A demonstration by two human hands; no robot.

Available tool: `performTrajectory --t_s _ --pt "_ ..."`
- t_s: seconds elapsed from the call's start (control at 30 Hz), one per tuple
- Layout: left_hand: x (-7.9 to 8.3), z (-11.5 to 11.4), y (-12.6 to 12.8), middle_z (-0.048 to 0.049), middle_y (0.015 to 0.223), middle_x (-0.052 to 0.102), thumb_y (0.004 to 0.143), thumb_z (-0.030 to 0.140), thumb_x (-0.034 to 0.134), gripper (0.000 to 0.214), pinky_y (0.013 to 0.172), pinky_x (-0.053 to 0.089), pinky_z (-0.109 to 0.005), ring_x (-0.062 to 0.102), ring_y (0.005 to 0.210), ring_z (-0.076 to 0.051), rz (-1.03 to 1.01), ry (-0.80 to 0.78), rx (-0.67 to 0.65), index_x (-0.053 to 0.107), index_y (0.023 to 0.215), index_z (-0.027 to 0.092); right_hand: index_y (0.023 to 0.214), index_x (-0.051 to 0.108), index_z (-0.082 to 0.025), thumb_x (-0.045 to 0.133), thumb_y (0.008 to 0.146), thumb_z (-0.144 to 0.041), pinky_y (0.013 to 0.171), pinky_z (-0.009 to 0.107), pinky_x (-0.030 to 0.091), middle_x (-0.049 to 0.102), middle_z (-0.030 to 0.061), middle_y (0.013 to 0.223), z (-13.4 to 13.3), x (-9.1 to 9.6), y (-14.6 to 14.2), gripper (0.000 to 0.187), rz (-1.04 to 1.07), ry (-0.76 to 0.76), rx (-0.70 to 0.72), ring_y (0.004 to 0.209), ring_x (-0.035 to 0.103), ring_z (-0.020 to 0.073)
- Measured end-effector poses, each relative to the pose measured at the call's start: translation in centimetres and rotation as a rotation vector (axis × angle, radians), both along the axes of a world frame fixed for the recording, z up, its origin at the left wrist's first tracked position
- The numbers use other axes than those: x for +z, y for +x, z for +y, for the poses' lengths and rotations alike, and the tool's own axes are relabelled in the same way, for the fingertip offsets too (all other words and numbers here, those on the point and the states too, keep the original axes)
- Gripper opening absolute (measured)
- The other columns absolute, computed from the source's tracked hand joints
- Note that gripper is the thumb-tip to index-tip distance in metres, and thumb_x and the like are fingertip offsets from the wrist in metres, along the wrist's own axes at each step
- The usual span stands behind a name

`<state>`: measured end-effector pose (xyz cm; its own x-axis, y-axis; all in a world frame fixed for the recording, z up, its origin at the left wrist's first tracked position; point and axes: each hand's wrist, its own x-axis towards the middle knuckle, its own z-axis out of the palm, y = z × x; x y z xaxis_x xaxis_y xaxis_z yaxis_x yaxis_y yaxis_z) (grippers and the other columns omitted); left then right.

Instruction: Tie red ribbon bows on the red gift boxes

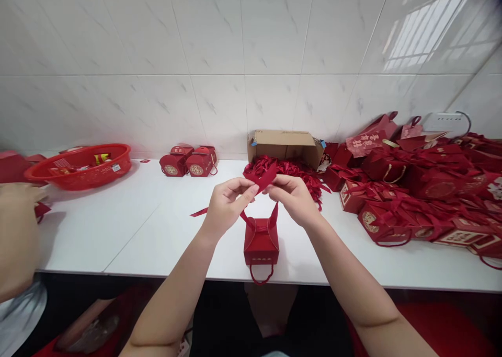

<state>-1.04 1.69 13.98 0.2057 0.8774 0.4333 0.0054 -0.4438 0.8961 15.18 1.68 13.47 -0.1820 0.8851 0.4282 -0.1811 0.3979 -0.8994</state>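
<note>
A small red gift box [261, 244] with a rope handle stands near the table's front edge, right in front of me. A dark red ribbon [265, 178] runs up from both sides of its top to my hands. My left hand [231, 203] pinches the ribbon between thumb and fingers, and a loose tail sticks out to its left. Close beside it, my right hand [292, 195] grips the ribbon's other part. The ribbon crosses over itself between my fingertips, above the box.
A cardboard box [284, 137] spills a heap of red ribbons [309, 182] behind my hands. Two red gift boxes [201, 163] stand by the wall. A red plastic basket [94, 174] sits left, near another person's arm [18, 237]. Many ribboned boxes [392, 223] are piled right.
</note>
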Motion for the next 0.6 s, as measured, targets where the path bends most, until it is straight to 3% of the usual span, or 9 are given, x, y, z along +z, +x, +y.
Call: performTrajectory --t_s 0.1,0.27,0.47,0.6 --pt "-0.3 0.1 0.0 -0.0021 0.071 0.063 0.077 0.030 0.066 0.015 0.061 0.047 -0.025 0.057 0.065 -0.012 0.103 0.042 0.021 0.066 0.076 0.015 0.088 0.070 -0.020 0.070 0.074 -0.030 0.071 0.029 0.048 0.065 0.0004 0.076 -0.3 -0.5 -0.1 0.017 0.045 0.048 0.112 0.075 0.059 0.0135" --pt "-0.9 0.3 -0.4 0.0001 0.072 0.061 0.078 0.027 0.064 0.018 0.064 0.048 -0.027 0.059 0.069 -0.014 0.068 -0.045 -0.060 0.062 0.094 0.018 0.085 0.069 -0.021 0.062 0.082 -0.029 0.069 0.028 0.050 0.064 0.0007 0.077 0.3 -1.4 0.2 0.011 0.003 0.169 0.045 0.074 0.059 0.0125" --pt "-0.6 0.8 -1.2 0.0059 0.063 0.049 0.079 0.021 0.061 0.016 0.058 0.043 -0.020 0.050 0.059 -0.007 -0.200 -0.298 -0.226 0.057 0.094 0.019 0.091 0.070 -0.022 0.052 0.087 -0.015 0.071 0.028 0.051 0.064 0.0055 0.087 0.9 -2.3 1.4 0.020 -0.366 0.644 -0.104 0.082 0.061 0.0143" --pt "-0.8 0.9 -1.0 0.0034 0.066 0.056 0.082 0.022 0.058 0.014 0.064 0.046 -0.022 0.057 0.067 -0.010 -0.198 -0.331 -0.281 0.056 0.095 0.019 0.099 0.069 -0.023 0.047 0.088 -0.010 0.068 0.028 0.053 0.064 0.0069 0.087 1.1 -3.1 1.5 0.028 -0.496 0.839 -0.266 0.084 0.061 0.0152"
